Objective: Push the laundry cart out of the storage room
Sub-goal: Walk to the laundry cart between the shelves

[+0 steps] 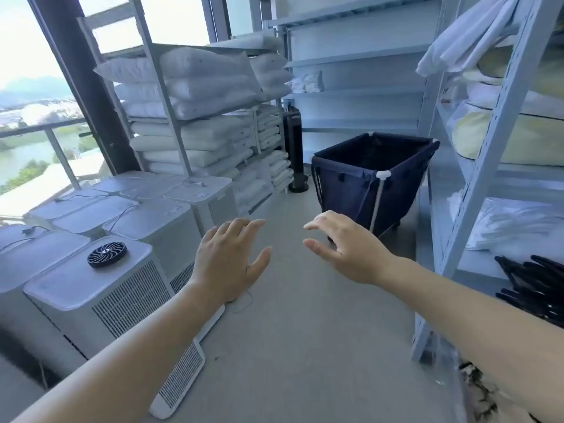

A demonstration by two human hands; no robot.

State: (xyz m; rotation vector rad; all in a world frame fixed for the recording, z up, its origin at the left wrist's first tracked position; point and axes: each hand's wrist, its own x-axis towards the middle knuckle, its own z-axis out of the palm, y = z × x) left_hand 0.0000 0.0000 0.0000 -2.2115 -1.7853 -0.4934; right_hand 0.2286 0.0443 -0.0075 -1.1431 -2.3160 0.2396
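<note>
The laundry cart [357, 184] is a dark blue fabric bin on a white tube frame with small wheels. It stands on the grey floor at the far end of the aisle, close to the right-hand shelf, and looks empty. My left hand [230, 259] is stretched out in front of me with fingers spread, holding nothing. My right hand [345, 250] reaches forward too, fingers apart and slightly curled, empty. Both hands are short of the cart and do not touch it; my right fingertips overlap its lower front corner in the view.
White box-shaped appliances [100, 276] line the left side, one with a black fan disc [106, 254] on top. Behind them a rack holds stacked white pillows [195, 87]. A grey metal shelf [488, 166] with bedding runs along the right. A black tower fan [296, 151] stands left of the cart.
</note>
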